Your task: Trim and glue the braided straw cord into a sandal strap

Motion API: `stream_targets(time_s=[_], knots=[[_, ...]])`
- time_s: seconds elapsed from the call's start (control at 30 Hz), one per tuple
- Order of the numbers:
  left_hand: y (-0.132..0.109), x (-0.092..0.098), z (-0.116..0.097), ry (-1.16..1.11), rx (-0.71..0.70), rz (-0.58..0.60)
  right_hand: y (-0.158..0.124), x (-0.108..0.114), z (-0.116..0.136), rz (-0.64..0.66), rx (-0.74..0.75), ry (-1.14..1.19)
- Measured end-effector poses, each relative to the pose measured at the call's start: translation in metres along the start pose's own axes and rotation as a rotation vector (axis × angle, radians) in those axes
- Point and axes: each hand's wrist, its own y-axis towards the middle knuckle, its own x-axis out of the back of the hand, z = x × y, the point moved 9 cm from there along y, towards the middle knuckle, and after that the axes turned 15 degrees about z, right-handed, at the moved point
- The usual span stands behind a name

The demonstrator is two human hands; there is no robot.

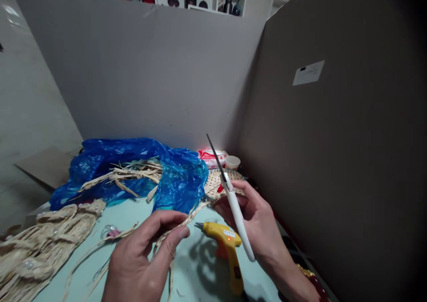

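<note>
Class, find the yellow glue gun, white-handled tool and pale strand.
Yellow glue gun (pixel 229 245): head view, where barrel meets handle.
White-handled tool (pixel 237 214): head view, middle of its handle.
Pale strand (pixel 195 213): head view, its upper stretch.

left grip (pixel 136 257) pinches with thumb (pixel 171 245) and bent forefinger (pixel 163 216), as the right grip (pixel 262 224) curls slightly higher, its forearm (pixel 290 271) slanting in from lower right.

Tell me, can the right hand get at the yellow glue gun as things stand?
Probably not right away: the glue gun looks close by, its grip largely in plain view, but the right hand is occupied with a white-handled bladed tool, which would likely need setting down first.
</note>
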Motion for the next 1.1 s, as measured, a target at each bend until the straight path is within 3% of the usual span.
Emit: stream_targets(time_s=[0.1, 0.17, 0.27, 0.37, 0.53, 0.67, 0.8, 1.0, 1.1], knots=[[0.001, 0.003, -0.01, 0.078, -0.132, -0.011, -0.005, 0.002, 0.015, -0.03, 0.049, -0.052], [0.0, -0.002, -0.022, 0.163, -0.305, 0.047, -0.009, 0.001, 0.024, -0.024, 0.076, -0.04], [-0.007, -0.016, -0.037, 0.315, -0.551, 0.148, -0.01, -0.011, 0.024, 0.088, 0.04, 0.041], [-0.01, -0.024, -0.037, 0.413, -0.611, 0.185, -0.008, -0.025, 0.014, 0.204, -0.035, 0.03], [-0.008, -0.03, -0.032, 0.507, -0.643, 0.213, -0.007, -0.027, 0.008, 0.177, -0.035, -0.061], [-0.003, -0.029, -0.024, 0.522, -0.628, 0.226, -0.006, -0.027, 0.007, 0.168, -0.05, -0.043], [0.0, -0.026, -0.022, 0.418, -0.564, 0.255, -0.005, -0.02, 0.003, 0.095, -0.075, 0.121], [0.01, -0.016, -0.001, 0.011, -0.056, 0.19, 0.0, 0.001, 0.009, 0.048, -0.009, 0.139], [0.009, -0.017, 0.0, -0.179, 0.018, 0.185, 0.004, 0.007, 0.011, 0.068, 0.019, 0.158]])
